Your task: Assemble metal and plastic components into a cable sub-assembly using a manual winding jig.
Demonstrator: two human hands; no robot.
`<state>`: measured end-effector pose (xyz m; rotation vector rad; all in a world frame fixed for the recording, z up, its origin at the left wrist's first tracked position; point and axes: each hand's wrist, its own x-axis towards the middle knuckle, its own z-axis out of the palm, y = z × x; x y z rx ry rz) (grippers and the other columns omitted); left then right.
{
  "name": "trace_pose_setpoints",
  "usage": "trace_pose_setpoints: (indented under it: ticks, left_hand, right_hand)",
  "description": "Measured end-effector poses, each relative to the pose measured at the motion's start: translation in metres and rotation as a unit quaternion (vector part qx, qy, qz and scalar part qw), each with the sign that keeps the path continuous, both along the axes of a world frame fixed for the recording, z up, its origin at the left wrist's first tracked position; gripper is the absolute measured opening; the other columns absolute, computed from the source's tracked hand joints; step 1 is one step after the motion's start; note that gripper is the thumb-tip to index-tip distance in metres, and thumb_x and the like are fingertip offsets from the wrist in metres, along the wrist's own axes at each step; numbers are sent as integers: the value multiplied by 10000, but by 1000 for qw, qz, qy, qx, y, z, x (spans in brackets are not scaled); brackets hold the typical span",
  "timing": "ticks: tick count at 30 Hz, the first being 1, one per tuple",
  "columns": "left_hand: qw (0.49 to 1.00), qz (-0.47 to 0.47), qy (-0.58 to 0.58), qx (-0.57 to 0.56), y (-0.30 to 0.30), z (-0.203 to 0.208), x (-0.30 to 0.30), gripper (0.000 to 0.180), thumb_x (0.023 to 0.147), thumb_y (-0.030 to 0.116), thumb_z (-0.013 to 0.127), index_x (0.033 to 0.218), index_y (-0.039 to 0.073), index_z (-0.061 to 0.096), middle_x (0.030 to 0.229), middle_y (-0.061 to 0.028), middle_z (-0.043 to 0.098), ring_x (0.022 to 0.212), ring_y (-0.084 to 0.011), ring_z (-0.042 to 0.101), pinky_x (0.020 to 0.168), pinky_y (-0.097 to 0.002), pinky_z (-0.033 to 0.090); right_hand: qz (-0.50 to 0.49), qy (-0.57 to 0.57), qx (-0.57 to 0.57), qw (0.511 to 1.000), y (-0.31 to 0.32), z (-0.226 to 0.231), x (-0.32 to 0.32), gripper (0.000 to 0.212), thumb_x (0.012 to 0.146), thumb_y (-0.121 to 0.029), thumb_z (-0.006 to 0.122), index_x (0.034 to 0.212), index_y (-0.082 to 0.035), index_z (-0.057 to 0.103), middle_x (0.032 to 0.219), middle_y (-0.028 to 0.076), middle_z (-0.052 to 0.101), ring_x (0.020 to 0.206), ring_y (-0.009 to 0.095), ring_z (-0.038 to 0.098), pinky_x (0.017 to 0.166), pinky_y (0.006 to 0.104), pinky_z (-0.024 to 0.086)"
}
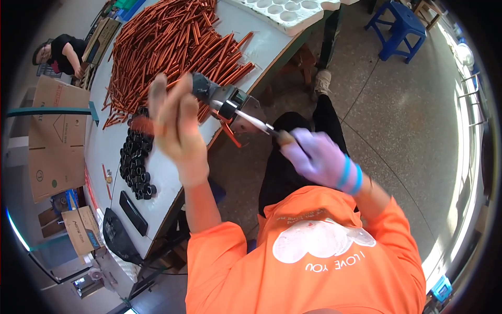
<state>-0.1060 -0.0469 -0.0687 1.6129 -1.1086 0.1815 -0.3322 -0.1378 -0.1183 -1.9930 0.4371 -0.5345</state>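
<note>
At the table's edge is a small dark clamp-like device (228, 102) with a black ring on it. A copper-coloured tube (230, 133) slants down from beside it. From the device a pale rod (253, 121) runs toward my right hand (319, 157), which wears a light purple glove and is closed round the rod's handle end. My left hand (180, 128), smeared by motion, is over the table left of the device with its fingers stretched out. A reddish blur beside it cannot be made out. Several black rings (137, 167) lie below that hand.
A big heap of copper-coloured tubes (162, 47) covers the far table. A white tray with round hollows (287, 15) stands beyond. On the near table lies a black phone-like slab (133, 213). Cardboard boxes (57, 136) stand left; a blue stool (400, 31) is far right. Another person sits far left.
</note>
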Motion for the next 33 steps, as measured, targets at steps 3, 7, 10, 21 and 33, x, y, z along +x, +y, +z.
trace_pose_setpoints:
  ticks: [3, 7, 10, 21, 33]
  left_hand:
    - [998, -39, 41, -18, 1, 6, -3, 345, 886, 283, 710, 1141, 51, 721, 1529, -139, 379, 1382, -323, 391, 1136, -444, 297]
    - [986, -28, -153, 53, 6, 3, -5, 373, 879, 318, 716, 1157, 68, 715, 1546, -121, 362, 1409, -313, 353, 1164, -459, 250]
    - [919, -56, -372, 122, 7, 6, -40, 314, 898, 277, 655, 1102, 49, 730, 1555, -117, 341, 1410, -279, 361, 1183, -409, 268]
    - [995, -56, 83, 1, -2, 5, 1, 490, 780, 188, 732, 1252, 83, 656, 1481, -102, 427, 1320, -343, 429, 1101, -450, 358]
    - [999, -34, -25, 32, -6, 5, 10, 409, 817, 186, 721, 1218, 111, 694, 1372, -130, 544, 1288, -225, 476, 1029, -350, 408]
  right_hand:
    - [33, 78, -29, 996, -5, 22, 5, 88, 910, -70, 553, 848, -24, 594, 618, 52, 561, 496, 220, 474, 496, 341, 377]
    - [20, 91, 237, 967, 25, 2, -98, 109, 913, -117, 581, 864, -35, 634, 673, 59, 617, 531, 207, 539, 518, 323, 437]
    - [74, 90, 213, 970, 41, 8, -116, 125, 929, -77, 545, 876, -19, 641, 676, 51, 615, 539, 180, 545, 524, 285, 445]
    - [43, 56, 206, 976, 11, 1, -64, 137, 910, -92, 543, 838, -7, 622, 663, 55, 609, 554, 212, 533, 532, 304, 437]
    - [68, 100, 434, 893, -3, 38, 14, 304, 993, -178, 442, 796, -30, 619, 537, 7, 512, 434, 106, 420, 437, 240, 341]
